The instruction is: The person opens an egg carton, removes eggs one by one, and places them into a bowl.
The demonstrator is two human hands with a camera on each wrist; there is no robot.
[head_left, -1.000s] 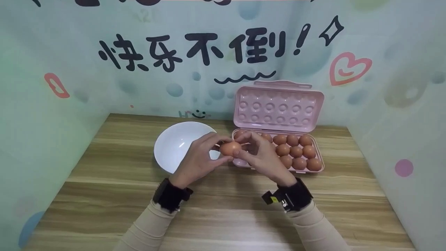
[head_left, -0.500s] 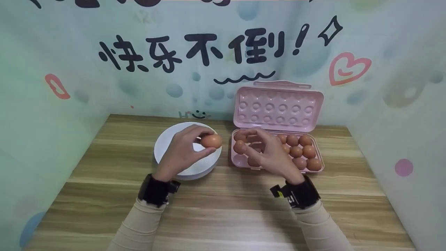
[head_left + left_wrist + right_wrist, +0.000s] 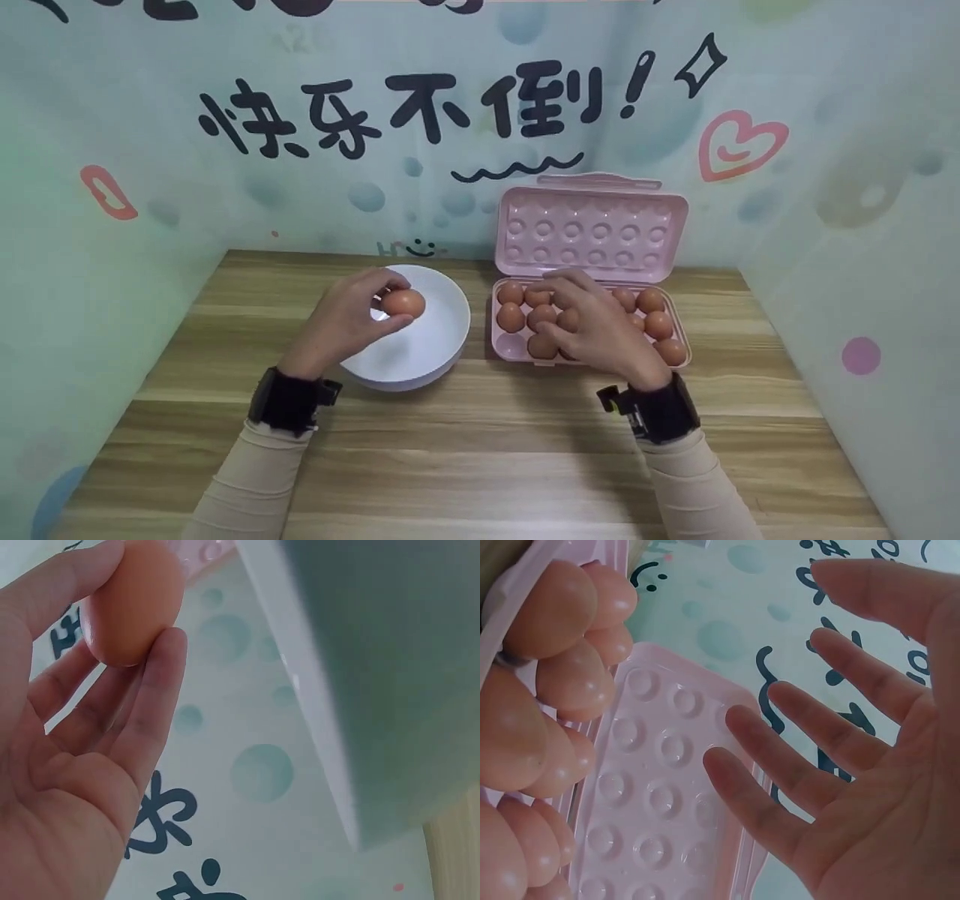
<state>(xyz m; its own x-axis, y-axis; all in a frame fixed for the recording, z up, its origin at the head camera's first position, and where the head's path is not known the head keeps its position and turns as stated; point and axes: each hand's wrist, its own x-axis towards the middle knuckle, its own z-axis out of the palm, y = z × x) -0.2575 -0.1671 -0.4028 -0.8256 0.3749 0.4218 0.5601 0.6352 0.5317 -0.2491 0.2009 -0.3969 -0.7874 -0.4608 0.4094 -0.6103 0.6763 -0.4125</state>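
Observation:
My left hand pinches a brown egg between thumb and fingertips, above the left part of a white bowl. In the left wrist view the egg is held by the thumb and fingers, with the bowl's side to the right. Over the pink egg carton hovers my right hand, holding nothing. The right wrist view has its fingers spread apart, beside several brown eggs. One front-left socket of the carton holds no egg.
The carton's raised pink lid leans back near the printed backdrop. Wood-grain table surface lies in front of the bowl and carton.
My left hand has carried the egg leftward from between both hands to above the bowl. The right hand has let go of the egg and moved right over the carton.

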